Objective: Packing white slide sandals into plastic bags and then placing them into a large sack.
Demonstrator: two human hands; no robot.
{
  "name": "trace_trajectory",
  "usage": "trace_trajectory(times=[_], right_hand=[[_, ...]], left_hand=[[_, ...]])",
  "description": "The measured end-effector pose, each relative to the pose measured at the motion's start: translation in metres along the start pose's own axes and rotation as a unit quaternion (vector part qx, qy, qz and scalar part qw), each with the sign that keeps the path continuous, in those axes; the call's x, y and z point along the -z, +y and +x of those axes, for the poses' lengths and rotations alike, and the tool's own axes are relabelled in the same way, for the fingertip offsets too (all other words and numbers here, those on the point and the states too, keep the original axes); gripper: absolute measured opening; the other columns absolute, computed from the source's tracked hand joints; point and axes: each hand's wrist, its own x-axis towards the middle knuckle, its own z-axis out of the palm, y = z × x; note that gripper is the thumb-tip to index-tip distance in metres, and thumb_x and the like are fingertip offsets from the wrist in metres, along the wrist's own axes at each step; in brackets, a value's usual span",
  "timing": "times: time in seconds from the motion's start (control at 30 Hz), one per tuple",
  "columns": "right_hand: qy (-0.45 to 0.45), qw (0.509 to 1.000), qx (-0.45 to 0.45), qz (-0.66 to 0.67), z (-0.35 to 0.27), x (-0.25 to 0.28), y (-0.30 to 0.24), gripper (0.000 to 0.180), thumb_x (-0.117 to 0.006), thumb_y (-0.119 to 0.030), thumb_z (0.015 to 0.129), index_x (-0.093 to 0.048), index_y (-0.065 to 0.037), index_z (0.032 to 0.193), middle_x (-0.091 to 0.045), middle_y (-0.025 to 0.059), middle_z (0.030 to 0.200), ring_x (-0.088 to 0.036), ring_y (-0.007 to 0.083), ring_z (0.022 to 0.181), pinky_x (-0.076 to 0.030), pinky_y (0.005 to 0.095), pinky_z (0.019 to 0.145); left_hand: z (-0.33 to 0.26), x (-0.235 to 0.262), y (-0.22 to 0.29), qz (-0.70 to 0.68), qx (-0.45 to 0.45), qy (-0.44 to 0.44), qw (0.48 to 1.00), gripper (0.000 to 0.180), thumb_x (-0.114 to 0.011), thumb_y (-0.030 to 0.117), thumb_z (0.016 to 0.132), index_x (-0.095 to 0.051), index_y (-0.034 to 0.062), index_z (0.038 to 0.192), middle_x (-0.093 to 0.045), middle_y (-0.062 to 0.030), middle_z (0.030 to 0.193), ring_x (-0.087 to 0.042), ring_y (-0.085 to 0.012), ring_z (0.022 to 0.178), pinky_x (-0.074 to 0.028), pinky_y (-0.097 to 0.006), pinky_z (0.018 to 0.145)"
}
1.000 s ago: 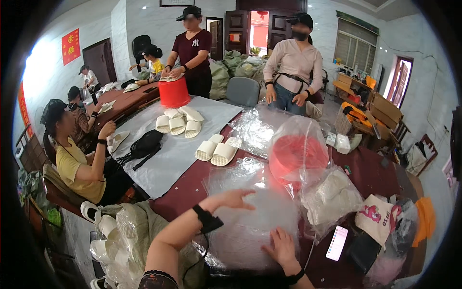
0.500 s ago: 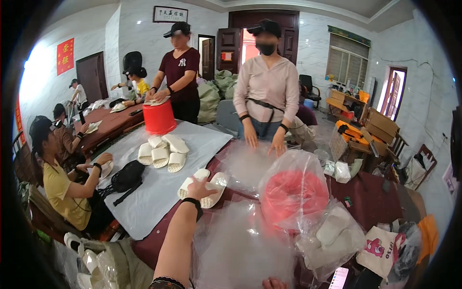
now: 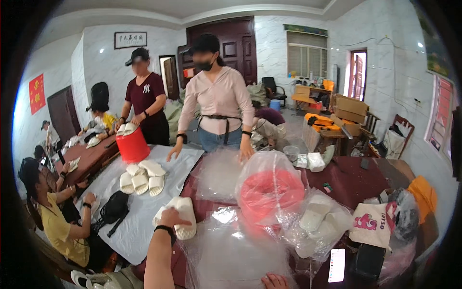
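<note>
My left hand [image 3: 172, 218] grips a pair of cream slippers [image 3: 185, 226] lying side by side near the table's middle, its thumb stretched over the right one. At the lower edge, fingers of my right hand [image 3: 275, 281] lie spread on a stack of clear plastic bags [image 3: 236, 253]. Beyond it, a red round object [image 3: 272, 190] sits inside a large clear bag. To the right, cream slippers [image 3: 315, 214] show through another clear bag. More cream slippers [image 3: 141, 180] are piled on the grey-white sheet at the left.
Across the table stands a person in a pale pink top [image 3: 216, 98], hands around more clear bags [image 3: 219, 178]. Another works at an upturned red bucket [image 3: 132, 146]. A person in yellow [image 3: 62, 216] sits left, near a black bag [image 3: 115, 212]. A phone [image 3: 337, 266] and printed pouch [image 3: 372, 224] lie right.
The view has swung right. The slippers under my left hand now lie closer together and more parallel. The person across has moved one hand off the clear bags. More of my right hand shows.
</note>
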Motion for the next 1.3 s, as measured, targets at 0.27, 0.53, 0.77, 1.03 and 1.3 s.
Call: trace_trajectory(times=[0.27,0.53,0.77,1.03,1.3], right_hand=[[0.011,0.999,-0.01,-0.029,-0.009,-0.024,0.005,0.074,-0.067,-0.036,0.078,-0.038,0.0,0.136,-0.036,0.0226,0.14,-0.03,0.0418,0.131,-0.023,0.0523,0.11],[0.004,1.0,-0.002,0.003,-0.007,-0.026,0.014,0.074,-0.065,-0.037,0.08,-0.038,-0.001,0.139,-0.037,0.024,0.141,-0.03,0.0435,0.132,-0.022,0.0539,0.11],[0.031,0.999,-0.004,-0.041,-0.009,-0.02,0.009,0.069,-0.07,-0.032,0.079,-0.043,-0.003,0.135,-0.042,0.0209,0.138,-0.034,0.0416,0.13,-0.029,0.0526,0.106],[0.049,0.97,0.128,0.203,0.014,-0.02,0.045,0.051,-0.069,-0.022,0.079,-0.053,-0.004,0.124,-0.052,0.0236,0.127,-0.049,0.0424,0.117,-0.04,0.0473,0.098],[-0.069,0.968,0.149,0.19,-0.02,0.067,0.025,0.035,-0.062,-0.025,0.09,-0.063,-0.008,0.12,-0.065,0.0165,0.111,-0.063,0.0301,0.101,-0.049,0.0366,0.087]], left_hand=[[-0.062,-0.007,-0.039,-0.167,0.077,0.052,0.982,0.076,-0.078,0.062,0.056,-0.069,-0.0001,0.098,-0.057,-0.0258,0.118,-0.059,-0.0368,0.106,-0.05,-0.042,0.09],[-0.136,0.095,0.031,-0.119,-0.11,0.248,0.955,0.044,-0.081,0.029,0.062,-0.069,0.0075,0.098,-0.057,-0.0164,0.117,-0.06,-0.0301,0.104,-0.05,-0.041,0.088],[-0.181,0.094,0.166,-0.172,-0.398,0.07,0.898,0.031,-0.054,0.015,0.085,-0.063,0.0046,0.112,-0.059,-0.0118,0.117,-0.058,-0.0305,0.105,-0.05,-0.037,0.087],[-0.222,0.019,0.237,0.116,-0.493,0.197,0.839,0.031,-0.052,0.02,0.09,-0.062,0.0079,0.118,-0.035,-0.0041,0.15,-0.047,-0.0313,0.126,-0.044,-0.041,0.1],[-0.285,-0.027,0.217,-0.082,-0.256,0.131,0.954,0.101,-0.065,0.068,0.073,-0.02,0.0202,0.151,-0.031,-0.0367,0.141,-0.051,-0.0486,0.115,-0.051,-0.049,0.086]])
